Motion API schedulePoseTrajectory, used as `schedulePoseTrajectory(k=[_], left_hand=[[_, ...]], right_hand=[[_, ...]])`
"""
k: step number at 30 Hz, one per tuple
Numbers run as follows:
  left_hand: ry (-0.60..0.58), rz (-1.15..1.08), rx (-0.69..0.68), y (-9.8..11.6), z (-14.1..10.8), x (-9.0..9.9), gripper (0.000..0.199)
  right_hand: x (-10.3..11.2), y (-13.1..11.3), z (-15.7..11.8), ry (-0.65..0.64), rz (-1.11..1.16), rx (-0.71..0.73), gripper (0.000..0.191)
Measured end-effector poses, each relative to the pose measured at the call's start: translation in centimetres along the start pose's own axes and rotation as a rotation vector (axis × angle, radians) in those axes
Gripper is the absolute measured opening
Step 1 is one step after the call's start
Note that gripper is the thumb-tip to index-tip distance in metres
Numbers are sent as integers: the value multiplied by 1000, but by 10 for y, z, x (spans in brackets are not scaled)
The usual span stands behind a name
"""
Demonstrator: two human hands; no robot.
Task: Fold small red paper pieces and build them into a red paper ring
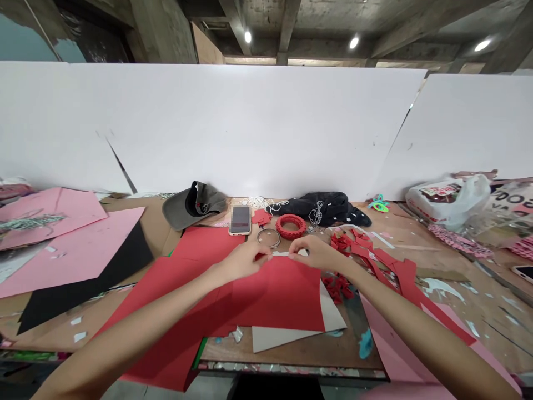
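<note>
A red sheet (278, 294) lies in front of me on the table, over a pale grey-white sheet (333, 316). My left hand (247, 258) pinches the far edge of the red sheet, thumb and fingers together. Close by on the right, my right hand (316, 254) pinches the same edge, with a short gap between the hands. A small white strip shows at that edge. Beyond the hands lie a thin ring (268, 238) and a braided red ring (291, 226).
More red sheets (166, 294) lie at the left, near pink sheets (83, 250) and a grey cap (195, 205). A phone (240, 220) and black cloth (328, 208) are at the back. Red strips (387, 266), a pink sheet and white plastic bags (449, 197) lie at the right.
</note>
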State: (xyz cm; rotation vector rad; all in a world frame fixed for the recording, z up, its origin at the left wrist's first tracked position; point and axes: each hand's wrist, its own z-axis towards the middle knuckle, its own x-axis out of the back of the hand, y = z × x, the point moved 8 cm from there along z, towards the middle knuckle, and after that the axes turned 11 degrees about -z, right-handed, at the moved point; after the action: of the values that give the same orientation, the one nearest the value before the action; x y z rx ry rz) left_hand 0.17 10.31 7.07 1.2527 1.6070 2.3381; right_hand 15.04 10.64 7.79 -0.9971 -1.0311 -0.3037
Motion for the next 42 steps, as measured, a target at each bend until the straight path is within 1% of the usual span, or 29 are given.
schedulePoseTrajectory(k=[3, 5, 6, 8, 9, 10, 11, 13, 15, 17, 19, 22, 24, 25, 27, 28, 30, 31, 32, 33, 34, 35, 36, 37, 38, 39, 40, 41, 42], left_hand=[[-29, -2, 26, 0, -13, 9, 26], [-41, -12, 29, 3, -19, 14, 28], [-44, -21, 26, 6, -21, 16, 28], [-39, -43, 15, 13, -22, 18, 29], [-31, -51, 12, 17, -21, 18, 30], [-24, -55, 12, 21, -21, 17, 30], [-19, -56, 14, 25, -20, 16, 31], [-21, -55, 20, 31, -18, 12, 29], [-31, -50, 23, 36, -18, 11, 26], [-59, -39, 40, 36, -21, 12, 24], [-97, -27, 78, 32, -28, 17, 25], [-108, -48, 156, 21, -44, 32, 27], [-159, -130, 212, 10, -57, 37, 28], [-127, -144, 231, 4, -62, 42, 30], [-5, -183, 261, -7, -70, 50, 34], [68, -229, 280, -12, -72, 51, 36], [297, -386, 292, -19, -76, 50, 43], [352, -495, 295, -21, -75, 42, 51], [369, -589, 306, -21, -73, 31, 57], [359, -648, 311, -20, -71, 19, 57], [306, -681, 320, -18, -68, 8, 55], [277, -684, 345, -18, -69, 1, 52], [266, -660, 390, -20, -73, -2, 48], [301, -614, 437, -24, -81, 2, 45], [392, -557, 469, -28, -93, 12, 44], [473, -514, 516, -33, -107, 22, 45], [570, -505, 556, -38, -124, 31, 48], [655, -509, 575, -41, -140, 38, 51], [706, -529, 591, -44, -154, 40, 53]], right_hand=[[20, 15, -22, -31, -38, -85, 18], [35, 22, -35, -8, -65, -122, 20], [42, 23, -39, 33, -92, -137, 22], [52, 16, -43, 151, -138, -137, 24], [51, 8, -41, 193, -141, -110, 25], [46, -2, -37, 197, -162, -59, 25], [38, -14, -32, 189, -212, 3, 23], [23, -32, -23, 172, -317, 82, 17], [14, -38, -16, 151, -344, 92, 19], [14, -34, -15, 119, -321, 62, 20], [20, -27, -18, 89, -290, 32, 18], [35, -11, -27, 60, -246, -11, 19], [43, 1, -33, 45, -191, -55, 21], [46, 7, -36, 44, -156, -72, 22], [47, 15, -38, 39, -77, -83, 23], [46, 18, -37, 34, -36, -85, 24], [40, 22, -34, 22, 46, -85, 26], [37, 24, -31, 18, 80, -83, 27], [35, 24, -27, 14, 106, -76, 28], [33, 23, -25, 16, 127, -70, 28], [33, 22, -24, 33, 147, -63, 28], [34, 20, -25, 64, 170, -60, 28], [38, 20, -31, 117, 200, -67, 29], [41, 20, -40, 185, 238, -83, 31], [42, 21, -54, 233, 268, -101, 32], [39, 22, -70, 252, 279, -128, 33], [32, 23, -88, 240, 295, -161, 35], [21, 25, -106, 201, 326, -191, 37], [6, 25, -123, 132, 362, -215, 39]])
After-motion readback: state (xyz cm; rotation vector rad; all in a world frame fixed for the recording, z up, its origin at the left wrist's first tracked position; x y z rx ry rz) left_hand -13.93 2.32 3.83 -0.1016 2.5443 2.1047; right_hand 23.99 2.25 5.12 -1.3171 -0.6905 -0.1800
